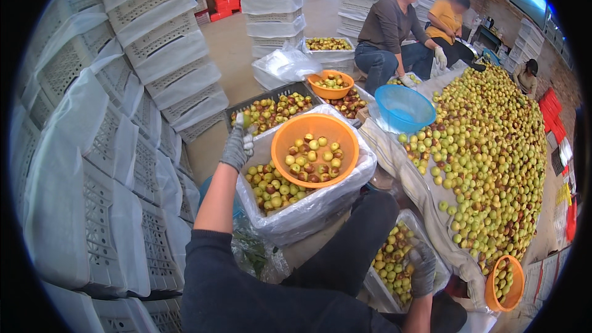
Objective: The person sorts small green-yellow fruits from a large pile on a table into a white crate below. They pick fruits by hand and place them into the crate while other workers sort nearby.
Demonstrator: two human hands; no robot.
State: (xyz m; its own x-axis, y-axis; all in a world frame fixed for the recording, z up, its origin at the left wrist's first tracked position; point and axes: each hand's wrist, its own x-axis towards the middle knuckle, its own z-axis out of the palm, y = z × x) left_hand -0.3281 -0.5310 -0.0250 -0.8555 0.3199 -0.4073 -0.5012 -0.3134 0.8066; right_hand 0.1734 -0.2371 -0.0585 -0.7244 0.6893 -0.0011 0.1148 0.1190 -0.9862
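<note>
My left hand (238,144), in a grey knit glove, is raised at the near edge of a black crate (289,89) of jujubes, with a green fruit (245,120) at its fingertips. To its right an orange plastic basin (279,145) holding some jujubes rests on a lined crate (296,203) part-filled with green and brown fruit. My right hand (420,266), gloved too and blurred, is over a second lined crate (370,286) of jujubes beside my leg; whether its fingers hold a fruit is not clear.
A large jujube heap (495,162) spreads over a cloth at the right, with a blue basin (404,108) and an orange basin (519,282) at its edges. Tall stacks of lined crates (162,51) stand at the left. Behind, co-workers (393,23) sit by the heap; another orange basin (319,90) holds fruit.
</note>
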